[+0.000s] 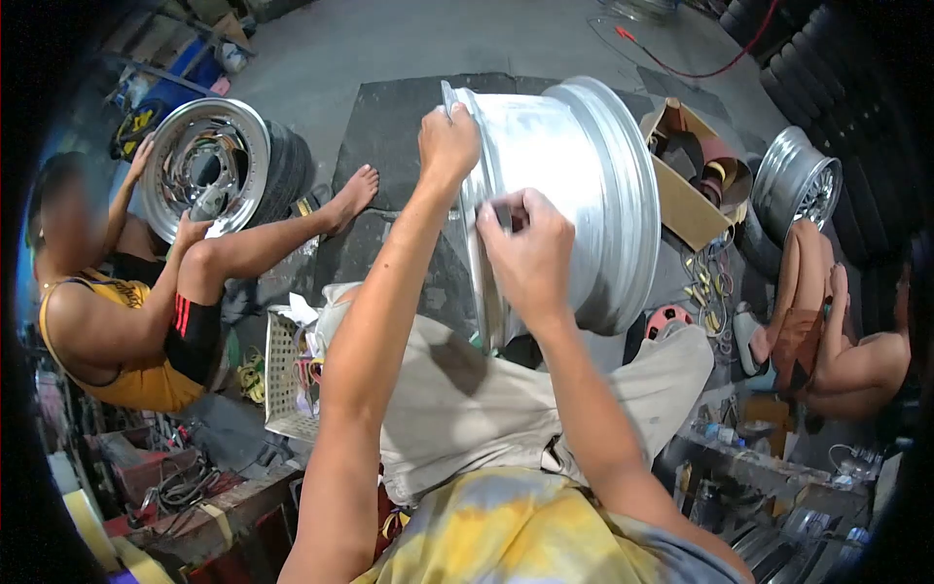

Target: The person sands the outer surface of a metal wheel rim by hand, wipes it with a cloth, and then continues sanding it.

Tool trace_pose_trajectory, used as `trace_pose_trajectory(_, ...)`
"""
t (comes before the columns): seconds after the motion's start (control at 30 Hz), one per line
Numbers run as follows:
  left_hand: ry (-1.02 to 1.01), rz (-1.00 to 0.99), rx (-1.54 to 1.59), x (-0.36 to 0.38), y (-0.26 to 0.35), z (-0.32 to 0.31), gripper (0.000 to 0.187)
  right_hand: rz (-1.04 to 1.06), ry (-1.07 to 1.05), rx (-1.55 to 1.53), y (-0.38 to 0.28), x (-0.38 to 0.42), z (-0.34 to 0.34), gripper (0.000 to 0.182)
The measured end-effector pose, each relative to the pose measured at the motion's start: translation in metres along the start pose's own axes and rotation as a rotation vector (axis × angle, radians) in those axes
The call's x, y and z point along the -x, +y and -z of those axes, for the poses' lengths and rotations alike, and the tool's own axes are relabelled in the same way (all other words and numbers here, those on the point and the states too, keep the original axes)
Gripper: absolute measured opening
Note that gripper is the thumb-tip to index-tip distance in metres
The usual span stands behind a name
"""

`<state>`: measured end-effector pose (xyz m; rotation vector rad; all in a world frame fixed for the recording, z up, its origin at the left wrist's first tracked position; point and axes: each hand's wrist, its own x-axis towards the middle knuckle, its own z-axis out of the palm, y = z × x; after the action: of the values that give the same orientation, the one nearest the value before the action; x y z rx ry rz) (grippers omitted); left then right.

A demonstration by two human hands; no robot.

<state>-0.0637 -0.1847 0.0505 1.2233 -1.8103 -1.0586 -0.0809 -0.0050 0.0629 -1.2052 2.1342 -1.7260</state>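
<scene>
Head view: a bare silver rim [574, 195] is seen stood on edge across the wearer's lap, its barrel turned toward the camera.
Rim position: it is propped on the thighs in pale shorts [457, 399], above a dark mat [389, 127] on the concrete floor.
Left hand [449, 141]: it is closed over the top of the rim's near lip, fingers curled round the edge.
Right hand [530, 248]: it is pressed against the rim's side just below the left hand; the fingers are bunched together, and whether something small is pinched in them cannot be told.
Left side: a chromed wheel [209, 165] is held by another person's hands.
Right side: an open box [696, 180] and a second wheel [798, 185] are seen near another seated person.
Beside the lap: a white basket [282, 375] is placed.
</scene>
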Motion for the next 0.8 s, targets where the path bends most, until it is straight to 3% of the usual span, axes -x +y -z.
trace_pose_trajectory(0.13, 0.027, 0.028, 0.022, -0.003, 0.004, 0.001, 0.048, 0.071, 0.016, 0.088, 0.004, -0.021, -0.008, 0.018)
trace_pose_trajectory(0.27, 0.013, 0.022, 0.012, -0.002, 0.008, 0.003, 0.049, -0.075, -0.045, -0.011, 0.004, 0.004, 0.006, 0.018)
trace_pose_trajectory(0.3, 0.014, 0.020, 0.006, -0.003, 0.007, 0.003, 0.049, 0.013, -0.025, 0.066, -0.003, -0.001, 0.008, 0.018)
trace_pose_trajectory(0.43, 0.027, 0.029, 0.011, -0.010, 0.005, 0.000, 0.050, -0.060, -0.068, 0.064, -0.002, -0.039, -0.010, 0.018)
trace_pose_trajectory(0.6, -0.047, 0.047, -0.032, -0.040, 0.006, 0.001, 0.051, 0.087, -0.027, 0.091, 0.013, 0.028, 0.013, 0.015)
trace_pose_trajectory(0.67, -0.054, 0.059, -0.047, -0.049, 0.005, -0.001, 0.052, 0.037, -0.095, 0.095, 0.027, 0.055, 0.033, 0.014)
trace_pose_trajectory(0.8, -0.054, 0.136, -0.086, -0.066, 0.013, -0.003, 0.055, -0.128, 0.010, 0.025, 0.044, 0.045, 0.054, 0.014)
